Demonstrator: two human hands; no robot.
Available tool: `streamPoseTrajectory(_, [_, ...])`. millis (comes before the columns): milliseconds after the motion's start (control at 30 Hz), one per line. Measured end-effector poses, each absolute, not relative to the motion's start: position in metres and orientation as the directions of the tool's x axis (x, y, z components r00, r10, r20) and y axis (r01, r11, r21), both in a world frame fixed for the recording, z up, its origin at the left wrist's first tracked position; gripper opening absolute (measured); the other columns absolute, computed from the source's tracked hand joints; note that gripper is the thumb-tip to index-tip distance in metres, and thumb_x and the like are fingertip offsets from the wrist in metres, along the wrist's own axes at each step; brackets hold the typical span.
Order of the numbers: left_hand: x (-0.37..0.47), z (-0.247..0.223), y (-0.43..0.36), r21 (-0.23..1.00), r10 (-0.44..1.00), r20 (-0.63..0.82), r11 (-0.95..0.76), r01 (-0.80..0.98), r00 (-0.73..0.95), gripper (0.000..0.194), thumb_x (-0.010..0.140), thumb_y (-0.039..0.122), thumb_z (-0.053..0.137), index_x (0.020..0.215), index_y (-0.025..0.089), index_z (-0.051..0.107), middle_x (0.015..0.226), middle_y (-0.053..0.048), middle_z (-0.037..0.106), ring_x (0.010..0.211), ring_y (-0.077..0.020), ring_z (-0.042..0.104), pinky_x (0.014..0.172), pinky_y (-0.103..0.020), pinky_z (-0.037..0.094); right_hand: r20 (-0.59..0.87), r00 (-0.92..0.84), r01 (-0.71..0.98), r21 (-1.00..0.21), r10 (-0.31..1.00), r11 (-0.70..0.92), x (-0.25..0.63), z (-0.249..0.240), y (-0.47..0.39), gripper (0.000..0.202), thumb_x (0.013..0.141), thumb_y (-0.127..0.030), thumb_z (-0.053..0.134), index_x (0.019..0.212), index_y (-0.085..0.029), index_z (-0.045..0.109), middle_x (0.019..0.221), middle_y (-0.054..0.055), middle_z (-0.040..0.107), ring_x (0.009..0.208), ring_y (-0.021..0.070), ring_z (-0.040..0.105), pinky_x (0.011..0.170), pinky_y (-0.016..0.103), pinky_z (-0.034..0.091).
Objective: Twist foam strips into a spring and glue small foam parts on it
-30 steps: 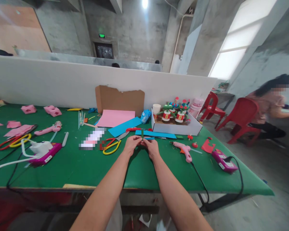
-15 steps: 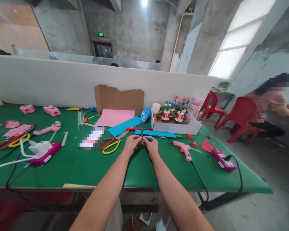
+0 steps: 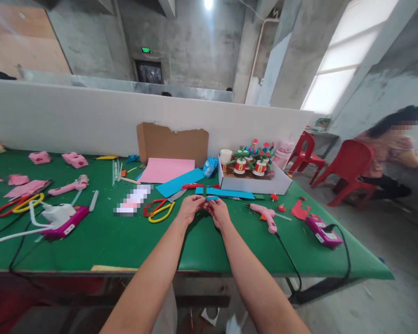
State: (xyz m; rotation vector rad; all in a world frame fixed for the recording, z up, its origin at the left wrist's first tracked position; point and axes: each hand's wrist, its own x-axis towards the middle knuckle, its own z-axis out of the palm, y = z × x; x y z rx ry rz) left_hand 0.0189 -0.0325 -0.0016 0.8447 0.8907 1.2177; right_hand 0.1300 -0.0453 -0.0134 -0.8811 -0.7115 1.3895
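Observation:
My left hand (image 3: 191, 207) and my right hand (image 3: 218, 212) meet just above the table, fingertips pinched together. Between them a narrow green paper strip (image 3: 205, 189) stands upright, and a short blue paper strip (image 3: 212, 198) lies crosswise at the right fingertips. Fingers cover the lower ends, so I cannot tell how the two strips join. To the left of my hands lie scissors (image 3: 164, 213) with red and yellow handles. Just beyond my fingers are a red-handled tool (image 3: 191, 186) and a long blue paper strip (image 3: 230, 192).
A pink glue gun (image 3: 269, 215) lies at right, its cord running off the green table (image 3: 153, 253). Beyond it sits a purple power strip (image 3: 323, 230). A white box (image 3: 254, 184) holds several small figures. Pink paper (image 3: 169, 170) lies at the back. A person (image 3: 386, 144) sits at far right.
The blue strip has turned from slanting to nearly level and shows more of its surface. The fingers of my right hand have shifted slightly; the green strip stays upright.

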Motion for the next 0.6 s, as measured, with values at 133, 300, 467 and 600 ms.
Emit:
streamPoseTrajectory(133, [0.0184, -0.0019, -0.0318, 0.901, 0.987, -0.111, 0.150, -0.408, 0.118, 0.034, 0.045, 0.029, 0.086, 0.064, 0.011, 0.064, 0.059, -0.003, 0.065, 0.053, -0.0101, 0.058, 0.054, -0.022, 0.044, -0.053, 0.061, -0.520, -0.854, 0.997, -0.013, 0.1311, -0.0110, -0.0473, 0.035, 0.051, -0.037, 0.085, 0.071, -0.017, 0.064, 0.058, -0.004, 0.062, 0.054, 0.0079, 0.057, 0.060, 0.022, 0.053])
streamPoseTrajectory(300, [0.0183, -0.0061, -0.0278, 0.925, 0.989, -0.114, 0.142, -0.354, 0.098, 0.031, 0.048, 0.022, 0.085, 0.067, 0.011, 0.064, 0.059, -0.002, 0.064, 0.051, -0.0096, 0.057, 0.054, -0.023, 0.044, -0.049, 0.069, -0.498, -0.867, 0.996, -0.008, 0.1308, -0.0092, -0.0484, 0.033, 0.050, -0.036, 0.084, 0.069, -0.017, 0.063, 0.057, -0.005, 0.062, 0.054, 0.0077, 0.057, 0.058, 0.021, 0.052])
streamPoseTrajectory(467, [0.0190, -0.0085, -0.0268, 0.927, 0.990, -0.110, 0.134, -0.350, 0.088, 0.034, 0.044, 0.022, 0.085, 0.069, 0.011, 0.066, 0.058, -0.002, 0.065, 0.051, -0.0111, 0.058, 0.056, -0.024, 0.046, -0.061, 0.120, -0.499, -0.866, 0.991, 0.007, 0.1297, -0.0096, -0.0467, 0.033, 0.047, -0.032, 0.084, 0.070, -0.017, 0.065, 0.059, -0.004, 0.063, 0.053, 0.0080, 0.057, 0.058, 0.022, 0.052])
streamPoseTrajectory(600, [0.0188, -0.0089, -0.0278, 0.932, 0.988, -0.059, 0.105, -0.347, 0.142, 0.037, 0.043, 0.031, 0.086, 0.070, 0.011, 0.070, 0.063, -0.006, 0.068, 0.055, -0.0133, 0.060, 0.059, -0.027, 0.047, -0.049, 0.137, -0.476, -0.879, 0.989, 0.022, 0.1291, -0.0118, -0.0444, 0.035, 0.048, -0.034, 0.083, 0.075, -0.017, 0.068, 0.059, -0.003, 0.064, 0.052, 0.0096, 0.058, 0.058, 0.025, 0.053])
